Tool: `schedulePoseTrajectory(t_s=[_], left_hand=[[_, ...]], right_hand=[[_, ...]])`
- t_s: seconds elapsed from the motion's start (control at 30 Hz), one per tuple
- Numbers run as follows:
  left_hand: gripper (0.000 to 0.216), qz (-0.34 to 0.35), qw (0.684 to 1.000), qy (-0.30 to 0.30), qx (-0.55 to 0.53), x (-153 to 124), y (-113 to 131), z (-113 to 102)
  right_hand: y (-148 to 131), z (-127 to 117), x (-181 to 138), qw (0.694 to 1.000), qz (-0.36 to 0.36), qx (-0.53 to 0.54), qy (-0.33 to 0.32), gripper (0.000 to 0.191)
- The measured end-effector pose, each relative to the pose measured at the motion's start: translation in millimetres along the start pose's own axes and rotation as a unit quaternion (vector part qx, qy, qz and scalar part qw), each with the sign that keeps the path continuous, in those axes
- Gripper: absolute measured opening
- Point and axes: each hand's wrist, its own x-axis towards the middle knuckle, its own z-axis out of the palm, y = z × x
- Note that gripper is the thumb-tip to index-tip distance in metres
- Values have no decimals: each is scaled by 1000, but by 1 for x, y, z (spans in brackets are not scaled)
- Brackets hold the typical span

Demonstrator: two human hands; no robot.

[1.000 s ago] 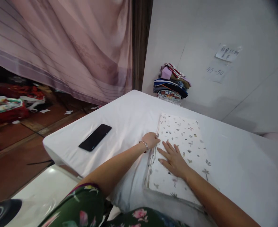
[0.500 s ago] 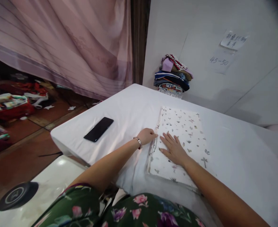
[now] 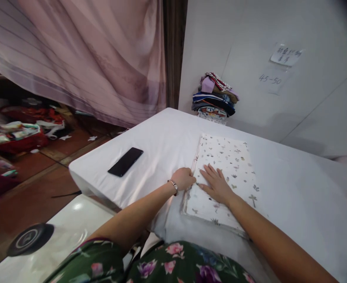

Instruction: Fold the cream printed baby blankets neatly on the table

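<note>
A folded white cloth (image 3: pixel 226 155) printed with small plants and animals lies on the white-covered table (image 3: pixel 297 188), its layers showing along the left edge. My right hand (image 3: pixel 216 184) rests flat on top of it, fingers spread toward the left edge. At that left edge my left hand (image 3: pixel 184 179), with a bracelet on the wrist, is closed, thumb and fingers pinched on the cloth's layered border. How many layers it grips is hidden.
A black phone (image 3: pixel 125 161) lies on the table's left part. Folded clothes (image 3: pixel 215 98) are stacked beyond the far edge, by the wall. At lower left stands a white surface (image 3: pixel 73 224) with a black round object (image 3: pixel 30 239). A pink curtain (image 3: pixel 102 59) hangs behind.
My left hand has slid a little toward me along the cloth's left edge, still closed. My right hand stays flat in nearly the same place. The view has shifted slightly.
</note>
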Motion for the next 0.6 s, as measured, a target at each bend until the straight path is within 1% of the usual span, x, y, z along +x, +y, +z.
schedulePoseTrajectory(t_s=[0.13,0.3,0.47,0.6], left_hand=[[15,-14,1000,2,11,-1,-4,4],[13,-9,1000,9,-2,-1,-5,7],[9,13,999,24,-42,-1,-7,9],[12,34,996,30,-78,-4,-8,9]], right_hand=[[-4,-5,-1,1000,17,-22,10,70],[-6,-9,1,1000,20,-14,3,70],[-6,-1,4,1000,-5,-6,-17,68],[-5,4,3,1000,-5,-8,-8,66]])
